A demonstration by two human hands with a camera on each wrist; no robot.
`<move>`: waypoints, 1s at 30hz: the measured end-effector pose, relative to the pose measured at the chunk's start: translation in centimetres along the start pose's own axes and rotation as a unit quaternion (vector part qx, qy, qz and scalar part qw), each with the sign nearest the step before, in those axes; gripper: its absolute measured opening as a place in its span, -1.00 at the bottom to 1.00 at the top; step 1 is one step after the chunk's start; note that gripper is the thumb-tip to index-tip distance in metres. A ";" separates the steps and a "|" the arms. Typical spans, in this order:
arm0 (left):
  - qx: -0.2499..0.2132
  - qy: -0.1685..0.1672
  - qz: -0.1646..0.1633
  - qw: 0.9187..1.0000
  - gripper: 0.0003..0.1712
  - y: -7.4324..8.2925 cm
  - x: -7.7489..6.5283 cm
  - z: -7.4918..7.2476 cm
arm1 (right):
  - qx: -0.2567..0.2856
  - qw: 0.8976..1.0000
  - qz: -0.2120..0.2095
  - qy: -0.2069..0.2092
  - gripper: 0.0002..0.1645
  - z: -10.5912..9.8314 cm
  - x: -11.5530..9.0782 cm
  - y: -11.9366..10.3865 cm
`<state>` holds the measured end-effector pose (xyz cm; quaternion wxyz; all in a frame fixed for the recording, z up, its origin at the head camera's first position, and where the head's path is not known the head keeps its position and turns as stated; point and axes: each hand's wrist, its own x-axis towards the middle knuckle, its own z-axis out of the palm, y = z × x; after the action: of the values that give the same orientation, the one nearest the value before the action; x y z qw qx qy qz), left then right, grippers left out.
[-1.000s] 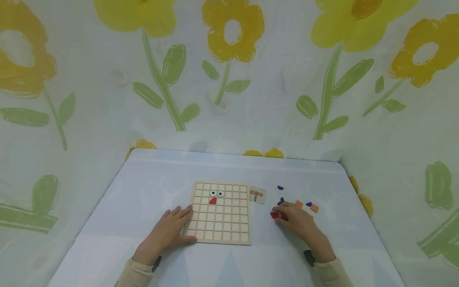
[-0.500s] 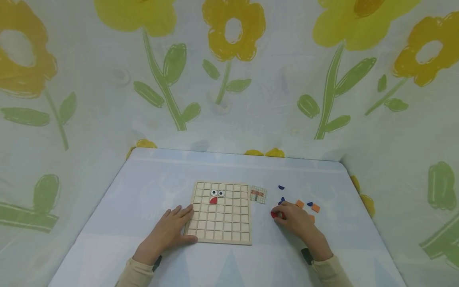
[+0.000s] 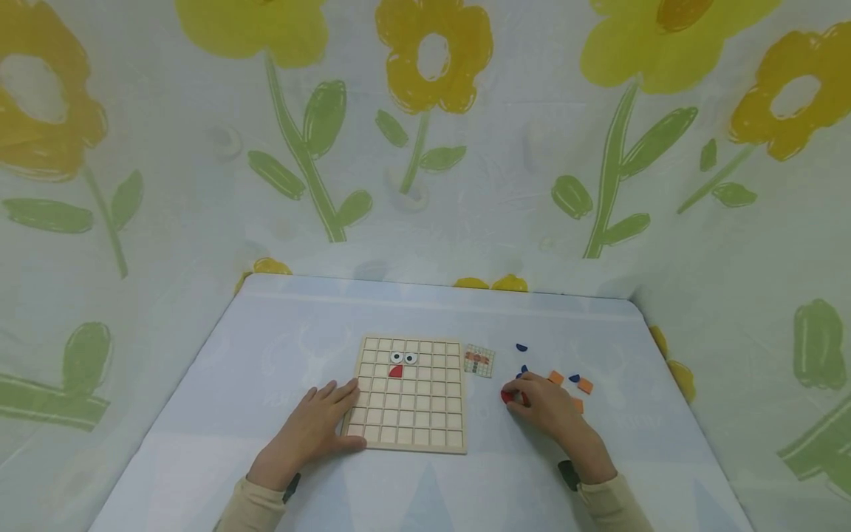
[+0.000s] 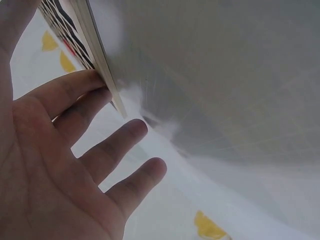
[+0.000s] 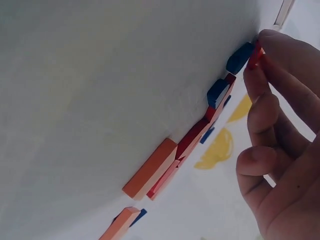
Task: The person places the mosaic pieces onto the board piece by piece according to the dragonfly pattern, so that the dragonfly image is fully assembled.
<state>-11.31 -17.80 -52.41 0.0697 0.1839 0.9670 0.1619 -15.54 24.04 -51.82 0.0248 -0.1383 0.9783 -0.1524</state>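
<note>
A square wooden grid board (image 3: pixel 425 420) lies on the table, carrying two eye tiles (image 3: pixel 404 358) and a red quarter-circle tile (image 3: pixel 396 372). My left hand (image 3: pixel 312 427) rests at the board's left edge, fingers spread and fairly straight. In the left wrist view, two fingers (image 4: pixel 82 87) reach the board's side. To the right of the board, my right hand (image 3: pixel 548 406) pinches a small red block (image 5: pixel 256 55) between thumb and fingertips; its full shape is covered by the fingers. More red blocks (image 5: pixel 192 137) lie under and beside that hand.
Just right of the board lies a small pattern card (image 3: pixel 479 360). Around the right hand are orange tiles (image 3: pixel 585 386) and blue pieces (image 3: pixel 521 347). A flower-printed curtain (image 3: pixel 492 170) rises behind the table (image 3: pixel 319 318).
My right hand has shifted very slightly left, its fingertips staying on the red block, and another orange tile shows behind its wrist. The left hand and the board stay put.
</note>
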 end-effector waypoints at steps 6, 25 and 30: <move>0.002 0.001 0.003 1.000 0.09 0.0 -0.1 0.0 | 0.002 0.997 -0.050 0.053 -0.73 0.2 0.3 0.1; 0.002 -0.001 0.003 1.000 0.08 0.3 -0.1 -0.3 | 0.025 0.984 -0.150 0.095 -0.71 0.3 2.3 -4.0; 0.005 0.000 0.003 1.000 0.09 0.2 0.0 -0.2 | 0.026 0.977 -0.177 0.113 -0.72 0.6 2.8 -4.8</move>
<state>-11.27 -17.70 -52.16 0.0685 0.1875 0.9672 0.1569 -16.96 18.69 -50.90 -0.1101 -0.2906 0.9304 -0.1944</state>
